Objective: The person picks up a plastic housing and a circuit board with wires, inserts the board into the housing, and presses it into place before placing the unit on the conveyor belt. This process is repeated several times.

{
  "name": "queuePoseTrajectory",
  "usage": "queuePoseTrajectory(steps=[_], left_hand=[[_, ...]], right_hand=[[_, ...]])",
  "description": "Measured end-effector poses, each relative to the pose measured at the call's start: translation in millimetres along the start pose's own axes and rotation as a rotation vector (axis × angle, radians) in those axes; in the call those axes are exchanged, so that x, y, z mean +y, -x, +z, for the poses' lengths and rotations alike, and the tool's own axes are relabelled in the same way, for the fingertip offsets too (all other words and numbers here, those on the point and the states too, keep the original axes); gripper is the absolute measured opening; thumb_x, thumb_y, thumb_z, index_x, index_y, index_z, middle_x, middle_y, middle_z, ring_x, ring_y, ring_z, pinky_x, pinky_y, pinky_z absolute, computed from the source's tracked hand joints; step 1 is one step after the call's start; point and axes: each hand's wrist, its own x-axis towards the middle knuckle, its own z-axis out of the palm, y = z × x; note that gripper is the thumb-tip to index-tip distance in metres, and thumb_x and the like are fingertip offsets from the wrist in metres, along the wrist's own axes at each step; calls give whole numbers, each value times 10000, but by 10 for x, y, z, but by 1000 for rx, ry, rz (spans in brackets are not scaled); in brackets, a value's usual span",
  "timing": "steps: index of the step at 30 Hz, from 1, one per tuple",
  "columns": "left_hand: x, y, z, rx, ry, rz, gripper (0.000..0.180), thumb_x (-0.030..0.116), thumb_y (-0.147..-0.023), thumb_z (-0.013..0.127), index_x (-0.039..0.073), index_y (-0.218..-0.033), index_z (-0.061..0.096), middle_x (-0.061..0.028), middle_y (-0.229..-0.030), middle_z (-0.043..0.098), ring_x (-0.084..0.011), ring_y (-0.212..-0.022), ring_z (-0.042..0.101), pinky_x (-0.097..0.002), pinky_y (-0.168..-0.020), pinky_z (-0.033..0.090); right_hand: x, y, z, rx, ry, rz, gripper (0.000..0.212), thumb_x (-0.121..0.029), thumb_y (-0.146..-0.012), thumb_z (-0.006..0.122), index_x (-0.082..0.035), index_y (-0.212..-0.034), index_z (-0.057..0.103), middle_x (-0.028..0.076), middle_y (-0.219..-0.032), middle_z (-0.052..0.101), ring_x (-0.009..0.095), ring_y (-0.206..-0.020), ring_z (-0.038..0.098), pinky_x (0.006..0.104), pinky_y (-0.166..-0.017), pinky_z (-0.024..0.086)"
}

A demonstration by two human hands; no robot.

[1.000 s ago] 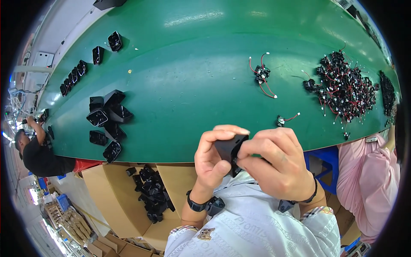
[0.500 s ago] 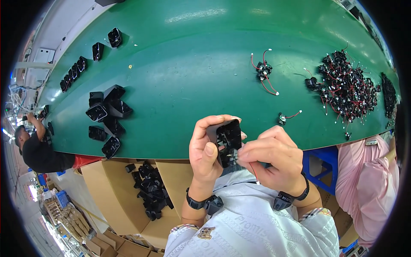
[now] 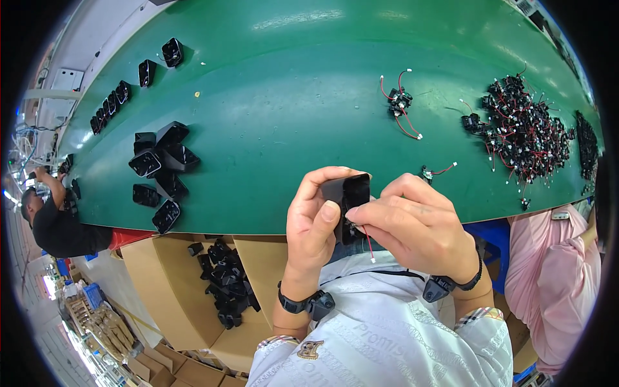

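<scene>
Over the near edge of the green table (image 3: 277, 109), my left hand (image 3: 314, 226) grips a black plastic housing (image 3: 348, 193) by its left side, thumb on its face. My right hand (image 3: 416, 222) comes in from the right, its fingertips pinching a small black part with a red wire (image 3: 367, 240) against the housing's lower edge. The wire hangs down toward my white shirt. Both wrists wear dark bands.
A cluster of black housings (image 3: 160, 168) lies at the left, with more in a row (image 3: 106, 109) farther back. Small wired parts (image 3: 401, 103) and a big heap of them (image 3: 525, 132) sit at the right. A cardboard box (image 3: 222, 290) of housings stands below the table. Other people sit left (image 3: 55, 222) and right (image 3: 554, 277).
The housing has been turned so its flat face shows, and my right fingers have shifted down to its lower edge with the wired part. Both hands stay at the table's edge.
</scene>
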Motion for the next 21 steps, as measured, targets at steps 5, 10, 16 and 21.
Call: queuePoseTrajectory(steps=[5,10,16,21], left_hand=[[49,-21,-68,-54,73,-34,512,308,-980,651,-45,-1315,491,-165,-1281,601,-200,-1148,604,-347,-1012,473],[45,-27,-54,-42,139,-58,531,333,-981,646,-46,-1320,492,-148,-1276,603,-186,-1181,577,-340,-1027,452],[-6,-56,-8,-14,129,-16,558,357,-968,668,-41,-1318,492,-149,-1275,604,-188,-1176,577,-339,-1039,438],[-21,-65,-37,-1,67,71,574,382,-961,674,-38,-1306,490,-173,-1272,605,-221,-1162,595,-366,-1019,473]], right_hand=[[-30,-115,-94,-87,4,-35,377,36,-611,800,-66,-968,733,20,-830,697,206,-692,590,316,-593,475],[24,-59,-76,0,55,-37,363,62,-620,786,-73,-950,718,25,-873,705,215,-753,606,322,-628,482],[80,27,109,83,-94,160,275,18,-685,794,-94,-930,740,21,-934,659,203,-721,557,324,-651,470],[30,66,187,123,-44,232,233,-63,-676,837,-112,-893,766,13,-899,582,176,-678,479,292,-583,420]])
